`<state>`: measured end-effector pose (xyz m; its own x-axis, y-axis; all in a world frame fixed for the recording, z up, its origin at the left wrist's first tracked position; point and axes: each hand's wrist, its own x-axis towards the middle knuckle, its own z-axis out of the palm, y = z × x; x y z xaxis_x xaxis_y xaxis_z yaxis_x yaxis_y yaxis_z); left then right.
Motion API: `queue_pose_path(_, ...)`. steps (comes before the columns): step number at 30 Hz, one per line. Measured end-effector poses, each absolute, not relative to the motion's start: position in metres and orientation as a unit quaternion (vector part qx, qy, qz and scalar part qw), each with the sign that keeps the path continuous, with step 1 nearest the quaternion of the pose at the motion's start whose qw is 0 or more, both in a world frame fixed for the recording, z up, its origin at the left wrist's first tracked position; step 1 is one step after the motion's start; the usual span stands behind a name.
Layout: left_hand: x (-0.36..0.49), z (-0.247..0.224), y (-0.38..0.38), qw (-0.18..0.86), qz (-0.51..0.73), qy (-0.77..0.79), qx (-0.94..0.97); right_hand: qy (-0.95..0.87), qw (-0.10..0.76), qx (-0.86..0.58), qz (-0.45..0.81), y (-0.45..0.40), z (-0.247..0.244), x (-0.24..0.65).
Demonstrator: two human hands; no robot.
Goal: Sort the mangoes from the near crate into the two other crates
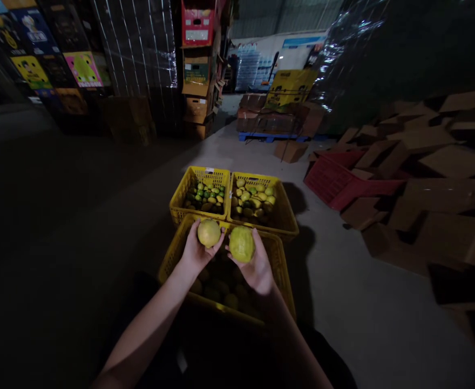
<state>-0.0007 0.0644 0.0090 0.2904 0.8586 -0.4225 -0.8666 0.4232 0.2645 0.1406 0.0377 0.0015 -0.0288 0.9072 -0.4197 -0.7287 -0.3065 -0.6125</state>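
Observation:
My left hand (196, 249) holds a round pale yellow fruit (209, 233). Beside it, my right hand (258, 270) grips a bumpier yellow-green fruit (242, 244). Both hands are above a near yellow crate (283, 270), which has dim fruits (231, 300) in its shadowed bottom. Beyond it stand two more yellow crates side by side. The left crate (176, 208) contains green and yellow fruits (208, 199); the right crate (288, 221) contains mostly yellow fruits (256, 202).
Flattened cardboard (435, 216) and a red crate (334, 181) lie at the right. Stacked boxes (197, 73) stand at the back. A blue pallet (267, 137) bears cardboard and yellow boxes (290, 86). Grey floor (334, 270) surrounds the yellow crates.

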Motion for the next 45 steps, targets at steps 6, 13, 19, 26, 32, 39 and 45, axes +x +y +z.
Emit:
queue_pose_path(6, -0.006, 0.018, 0.055, 0.818, 0.519, 0.231, 0.094, -0.249, 0.602, -0.311, 0.692, 0.032, -0.002, 0.139)
queue_pose_path(13, -0.007, 0.022, 0.049, 0.799, 0.511, 0.25, 0.195, -0.31, 0.612, -0.323, 0.652, 0.025, -0.006, 0.139)
queue_pose_path(19, -0.008, 0.023, 0.05, 0.8, 0.511, 0.244, 0.198, -0.315, 0.611, -0.334, 0.645, 0.025, -0.009, 0.14)
queue_pose_path(26, -0.008, 0.019, 0.058, 0.836, 0.441, 0.313, 0.091, -0.268, 0.615, -0.294, 0.681, 0.03, -0.007, 0.138)
queue_pose_path(32, -0.007, 0.012, 0.062, 0.813, 0.454, 0.36, 0.056, -0.218, 0.617, -0.3, 0.694, 0.031, -0.007, 0.143)
queue_pose_path(39, -0.002, 0.01, 0.061, 0.805, 0.454, 0.382, 0.018, -0.078, 0.541, -0.417, 0.726, 0.038, -0.004, 0.144)
queue_pose_path(45, 0.001, 0.014, 0.062, 0.79, 0.489, 0.371, 0.0, -0.088, 0.555, -0.4, 0.724, 0.039, -0.019, 0.141)
